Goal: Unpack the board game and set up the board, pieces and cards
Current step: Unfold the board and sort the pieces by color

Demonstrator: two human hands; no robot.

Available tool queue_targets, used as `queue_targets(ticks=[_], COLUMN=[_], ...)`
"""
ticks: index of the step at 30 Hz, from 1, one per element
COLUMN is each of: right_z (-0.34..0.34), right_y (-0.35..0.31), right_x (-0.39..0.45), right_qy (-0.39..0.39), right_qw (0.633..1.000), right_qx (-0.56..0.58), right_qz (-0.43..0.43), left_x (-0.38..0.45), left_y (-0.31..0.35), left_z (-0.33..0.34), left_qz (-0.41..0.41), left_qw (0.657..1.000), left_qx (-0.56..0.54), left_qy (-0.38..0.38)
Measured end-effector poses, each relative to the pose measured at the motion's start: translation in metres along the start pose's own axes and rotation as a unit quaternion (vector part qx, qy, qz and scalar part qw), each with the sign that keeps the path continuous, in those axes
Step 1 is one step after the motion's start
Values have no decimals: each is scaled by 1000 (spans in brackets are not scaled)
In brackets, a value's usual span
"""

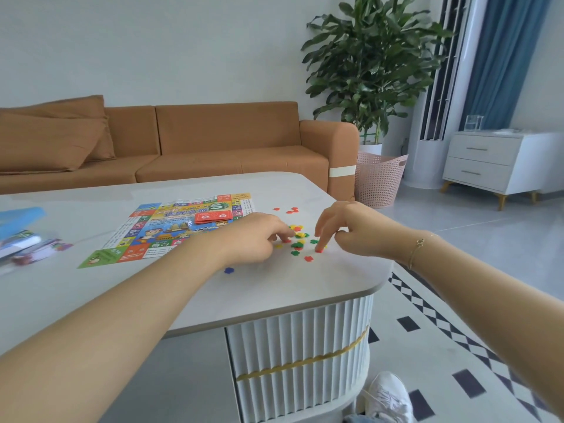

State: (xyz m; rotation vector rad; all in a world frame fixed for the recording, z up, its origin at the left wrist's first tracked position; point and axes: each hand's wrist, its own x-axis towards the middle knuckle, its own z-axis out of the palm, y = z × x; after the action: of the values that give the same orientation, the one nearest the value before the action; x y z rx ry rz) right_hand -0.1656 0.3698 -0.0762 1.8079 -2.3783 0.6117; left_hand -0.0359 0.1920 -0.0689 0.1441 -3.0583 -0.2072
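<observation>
Pale grey tabletop (274, 288), rounded corner near the person, fluted white base below. Paper game board (171, 227) lies flat mid-table, its right edge just beside the scattered pieces (300, 239). Red card stack (212, 217) sits on the board's far right part.

Pieces: small flower-shaped chips, red, yellow and green, clustered between the two hands and close to the table's right edge. A few red ones lie apart farther back (290, 210). One blue chip (229, 270) sits alone nearer the front edge, just below the left wrist.

Left hand (253, 236): knuckles up, fingers curled down onto the pile, fingertips at a red chip (pinched or only touched, cannot tell). Right hand (345, 227): index finger extended, tip pressing a red chip (319, 249) onto the table, other fingers curled in, thumb tucked. Gold bracelet (419, 244) on that wrist.

Open room: bare tabletop in front of the board and toward the near corner, and behind the board to the far edge. The right margin past the chips is narrow.

Left end of table: blue box (21, 218) plus a blurred bundle of printed items (27, 245), well apart from the hands.

Around: orange sofa (195, 141) behind the table, pink basket (378, 178), tall plant (372, 62), white drawer cabinet (488, 160), checker-edged rug (457, 346) at right, white shoe (387, 398) by the base.
</observation>
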Motion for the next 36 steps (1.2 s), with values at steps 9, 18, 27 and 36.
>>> queue_targets(ticks=[9, 18, 27, 36], right_z=[7, 4, -1, 10], right_y=[-11, -15, 1, 33], right_x=[-5, -17, -37, -3], right_qy=[-16, -29, 29, 48], right_qw=[997, 998, 999, 990], right_qx=[74, 46, 8, -3], right_qz=[-18, -16, 26, 132], left_x=[-3, -7, -11, 0], left_y=[-7, -3, -7, -12], left_z=[0, -6, -9, -2], left_qz=[9, 31, -4, -10], left_qw=[999, 999, 999, 998], left_qx=[23, 8, -49, -55], left_qy=[-46, -36, -5, 3])
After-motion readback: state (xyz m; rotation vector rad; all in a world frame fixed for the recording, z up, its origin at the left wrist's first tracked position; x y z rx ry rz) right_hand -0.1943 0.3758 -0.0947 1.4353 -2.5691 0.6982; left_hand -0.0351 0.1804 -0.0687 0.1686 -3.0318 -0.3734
